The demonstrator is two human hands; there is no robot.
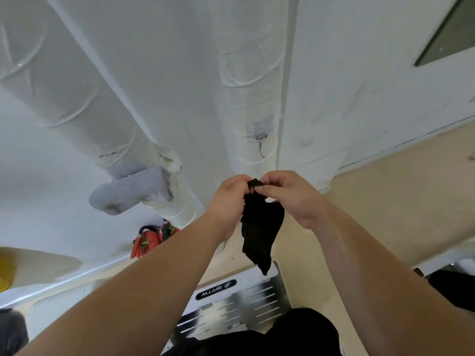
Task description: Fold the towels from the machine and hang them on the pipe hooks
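Observation:
A small black towel (259, 227) hangs down from my two hands, which pinch its top edge together at chest height. My left hand (227, 199) and my right hand (290, 195) touch each other at the fingertips over the cloth. A grey towel (131, 192) hangs folded on a hook of the left white wrapped pipe (84, 98). The right white pipe (250, 98) carries a bare metal hook (261, 143), just above and beyond my hands. More black cloth (295, 332) lies on the metal machine (246, 299) below me.
A white wall stands behind the pipes, with a dark window (449, 34) at the top right. Red fire extinguishers (149, 241) stand on the beige floor under the left pipe. A yellow object (6, 271) sits at the left edge.

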